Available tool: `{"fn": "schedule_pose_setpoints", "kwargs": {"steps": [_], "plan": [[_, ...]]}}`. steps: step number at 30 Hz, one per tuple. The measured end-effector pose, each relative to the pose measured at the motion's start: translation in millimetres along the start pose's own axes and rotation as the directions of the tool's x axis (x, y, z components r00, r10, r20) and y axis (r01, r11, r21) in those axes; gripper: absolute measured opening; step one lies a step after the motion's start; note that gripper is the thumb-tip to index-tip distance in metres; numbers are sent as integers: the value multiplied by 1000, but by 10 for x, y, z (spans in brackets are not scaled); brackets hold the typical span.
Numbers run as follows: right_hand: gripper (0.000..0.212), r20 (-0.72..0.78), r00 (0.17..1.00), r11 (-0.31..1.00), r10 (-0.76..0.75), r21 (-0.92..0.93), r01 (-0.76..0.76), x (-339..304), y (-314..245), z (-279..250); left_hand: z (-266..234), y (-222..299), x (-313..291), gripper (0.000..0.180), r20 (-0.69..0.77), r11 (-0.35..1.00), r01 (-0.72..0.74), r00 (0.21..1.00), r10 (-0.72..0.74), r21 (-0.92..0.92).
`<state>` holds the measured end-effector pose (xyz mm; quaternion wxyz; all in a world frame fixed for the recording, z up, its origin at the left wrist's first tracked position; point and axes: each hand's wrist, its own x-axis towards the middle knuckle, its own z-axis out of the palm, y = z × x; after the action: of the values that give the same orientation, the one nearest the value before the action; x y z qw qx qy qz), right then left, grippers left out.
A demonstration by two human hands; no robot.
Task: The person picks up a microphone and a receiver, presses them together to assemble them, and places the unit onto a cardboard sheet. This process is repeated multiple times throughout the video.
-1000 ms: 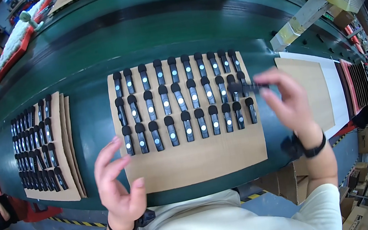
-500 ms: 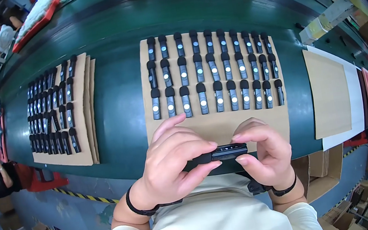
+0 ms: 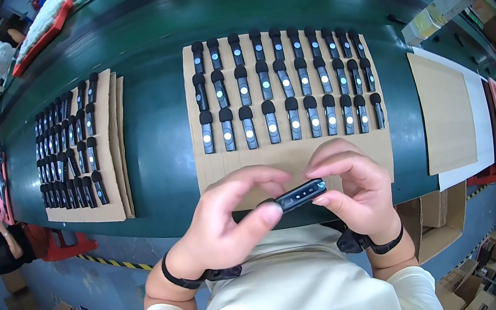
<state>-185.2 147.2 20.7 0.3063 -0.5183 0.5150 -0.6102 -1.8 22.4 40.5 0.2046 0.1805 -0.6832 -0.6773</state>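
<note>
Between both hands, just past the table's near edge, is a small black wireless microphone (image 3: pixel 301 196). Its right end tilts up, and a narrow face with small light marks is turned upward. My left hand (image 3: pixel 232 218) closes round the dark left end, which thumb and fingers mostly hide. My right hand (image 3: pixel 356 193) pinches the other end between thumb and fingertips. Beyond them, three rows of similar microphones (image 3: pixel 270 123) with black foam tips and round pale spots lie on a cardboard sheet (image 3: pixel 249 160).
More microphones (image 3: pixel 69 159) lie in rows on stacked cardboard (image 3: pixel 112 181) at the left. Cardboard and white sheets (image 3: pixel 448 118) rest at the right of the green table (image 3: pixel 156 117). An open carton (image 3: pixel 441 222) stands below right. Another person (image 3: pixel 1 240) is at far left.
The microphone has gone from nearly level to tilted, right end up, and rolled so its marked face shows more. My left fingers have shifted toward its left end.
</note>
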Motion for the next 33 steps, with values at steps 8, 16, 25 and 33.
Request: {"fn": "schedule_pose_setpoints", "kwargs": {"steps": [8, 16, 25, 33], "plan": [[28, 116, 993, 993, 19, -119, -5, 62, -66, -22, -38, 53, 164, 30, 342, 818, 522, 835, -432, -241], [28, 131, 987, 989, 93, -125, -77, 48, -87, -14, -29, -43, 180, 29, 381, 774, 581, 795, -472, -254], [27, 101, 985, 983, 137, -139, -122, 40, -90, 6, -5, -72, 174, 27, 385, 770, 573, 802, -457, -281], [26, 104, 984, 977, 147, -170, -128, 56, -82, -15, 44, -112, 139, 27, 360, 794, 531, 832, -423, -296]]}}
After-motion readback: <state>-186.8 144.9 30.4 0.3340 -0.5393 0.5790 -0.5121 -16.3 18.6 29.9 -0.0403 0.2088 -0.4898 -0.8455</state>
